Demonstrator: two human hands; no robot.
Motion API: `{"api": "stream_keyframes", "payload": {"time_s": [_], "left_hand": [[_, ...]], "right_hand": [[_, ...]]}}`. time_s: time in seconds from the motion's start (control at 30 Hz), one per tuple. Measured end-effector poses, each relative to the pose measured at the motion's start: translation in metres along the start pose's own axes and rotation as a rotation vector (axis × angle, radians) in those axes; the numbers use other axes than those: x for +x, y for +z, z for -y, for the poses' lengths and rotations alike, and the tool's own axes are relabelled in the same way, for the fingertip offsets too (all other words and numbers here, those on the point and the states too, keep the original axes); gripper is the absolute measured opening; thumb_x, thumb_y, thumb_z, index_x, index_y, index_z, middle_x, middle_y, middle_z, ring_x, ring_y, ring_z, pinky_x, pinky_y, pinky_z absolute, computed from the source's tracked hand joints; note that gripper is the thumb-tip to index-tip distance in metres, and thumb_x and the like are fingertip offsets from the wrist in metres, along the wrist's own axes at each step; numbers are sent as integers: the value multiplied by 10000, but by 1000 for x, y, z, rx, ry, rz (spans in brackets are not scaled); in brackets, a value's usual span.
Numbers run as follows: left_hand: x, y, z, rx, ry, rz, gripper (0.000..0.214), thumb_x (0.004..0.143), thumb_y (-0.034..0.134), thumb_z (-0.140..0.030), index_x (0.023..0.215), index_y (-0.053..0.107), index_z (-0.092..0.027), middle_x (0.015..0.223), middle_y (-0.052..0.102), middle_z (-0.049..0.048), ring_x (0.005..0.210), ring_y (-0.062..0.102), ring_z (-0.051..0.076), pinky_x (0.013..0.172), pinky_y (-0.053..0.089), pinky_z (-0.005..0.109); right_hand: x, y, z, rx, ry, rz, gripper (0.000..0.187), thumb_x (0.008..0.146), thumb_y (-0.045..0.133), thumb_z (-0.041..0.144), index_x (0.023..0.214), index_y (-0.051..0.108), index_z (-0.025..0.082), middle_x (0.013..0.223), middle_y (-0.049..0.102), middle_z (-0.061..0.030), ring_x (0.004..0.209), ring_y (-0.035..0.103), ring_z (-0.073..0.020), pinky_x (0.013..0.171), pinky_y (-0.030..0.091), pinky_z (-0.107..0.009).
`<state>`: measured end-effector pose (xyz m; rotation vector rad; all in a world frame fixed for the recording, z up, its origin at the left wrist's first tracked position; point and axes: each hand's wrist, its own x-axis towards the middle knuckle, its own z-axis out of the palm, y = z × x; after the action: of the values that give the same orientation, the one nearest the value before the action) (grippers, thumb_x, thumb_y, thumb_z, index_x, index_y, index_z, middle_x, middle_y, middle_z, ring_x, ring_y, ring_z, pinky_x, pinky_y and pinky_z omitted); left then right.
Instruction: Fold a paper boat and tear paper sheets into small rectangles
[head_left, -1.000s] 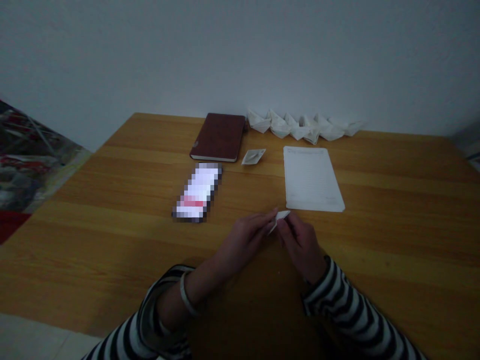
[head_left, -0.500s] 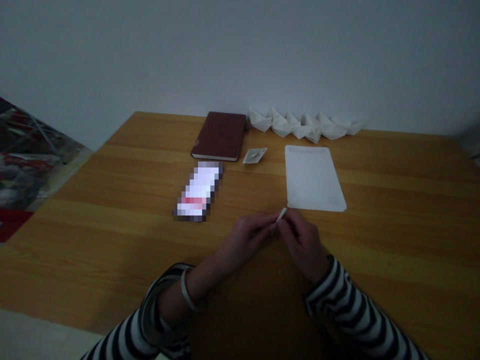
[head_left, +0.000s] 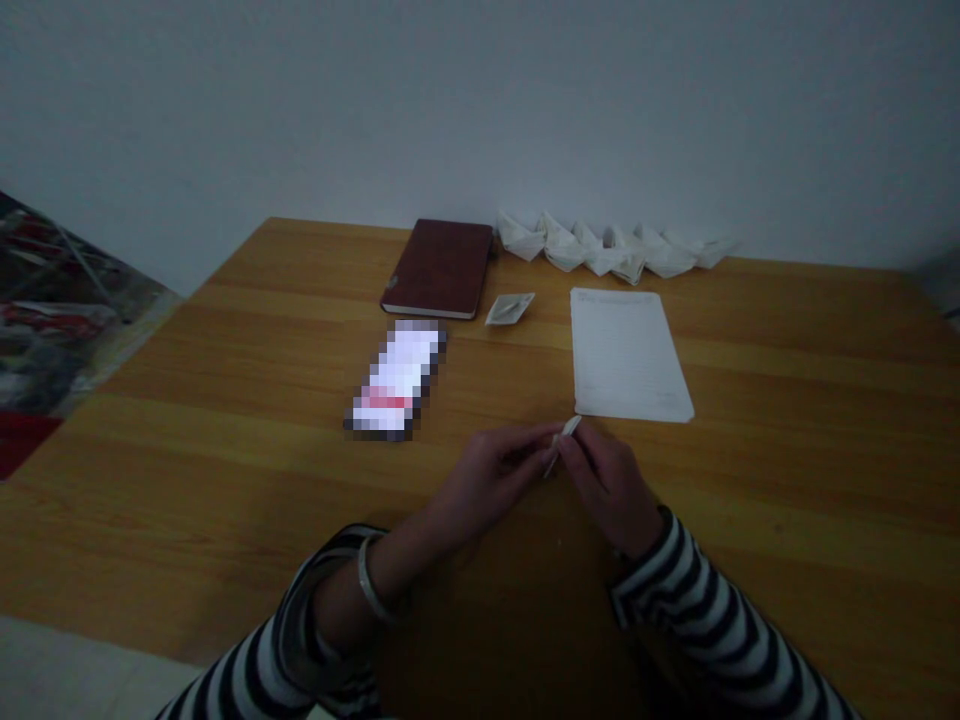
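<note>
A small folded piece of white paper (head_left: 571, 426) is pinched between my two hands near the table's front middle, mostly covered by fingers. My left hand (head_left: 499, 465) grips it from the left between thumb and fingers. From the right, my right hand (head_left: 606, 480) has its thumb and fingers closed on the same paper. Just beyond them lies a lined paper sheet (head_left: 630, 355). Farther off, a small folded paper boat (head_left: 510, 309) rests alone on the wood.
Several white paper boats (head_left: 600, 250) stand in a row along the wall. A dark red notebook (head_left: 442, 268) lies left of them, with a blurred-out phone (head_left: 397, 380) in front of it. Everything rests on a wooden table (head_left: 810, 400).
The folded paper has shifted slightly to the right, and a bit more of it shows between the fingers. Both hands keep their grip. The sheet, notebook and phone stay in place.
</note>
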<state>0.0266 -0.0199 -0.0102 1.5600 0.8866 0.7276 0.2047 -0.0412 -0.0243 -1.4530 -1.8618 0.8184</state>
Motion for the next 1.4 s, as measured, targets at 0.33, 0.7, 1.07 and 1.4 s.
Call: {"api": "stream_keyframes", "payload": {"time_s": [0.33, 0.7, 1.07, 1.4], "left_hand": [[-2, 3, 1, 135, 0, -54, 231, 918, 535, -216, 1145, 569, -186, 904, 687, 28, 771, 640, 132, 702, 514, 241], [-11, 7, 11, 494, 172, -253, 606, 859, 533, -91, 1437, 421, -233, 1021, 701, 66, 789, 655, 143, 707, 525, 246], [-3, 6, -4, -373, 15, -46, 381, 902, 567, -205, 1276, 630, -235, 1266, 645, 77, 1143, 591, 209, 1000, 452, 327], [2, 7, 5, -416, -218, -385, 176, 743, 776, -270, 832, 725, -127, 813, 725, 61, 722, 654, 140, 701, 529, 269]], "right_hand": [[-5, 7, 8, -254, -45, -88, 189, 907, 497, 326, 969, 598, 179, 649, 641, -18, 543, 590, -174, 525, 380, -279], [-13, 26, 26, -10, -40, -380, 273, 845, 594, 166, 1117, 589, 189, 681, 682, 23, 509, 601, -111, 495, 478, -218], [-10, 21, 11, 261, -108, -692, 155, 811, 625, 101, 798, 712, 228, 727, 695, 8, 662, 649, -143, 607, 523, -269], [-7, 22, 21, 585, 55, -239, 159, 906, 482, 239, 1040, 567, 223, 935, 666, -53, 847, 647, -177, 740, 546, -320]]}}
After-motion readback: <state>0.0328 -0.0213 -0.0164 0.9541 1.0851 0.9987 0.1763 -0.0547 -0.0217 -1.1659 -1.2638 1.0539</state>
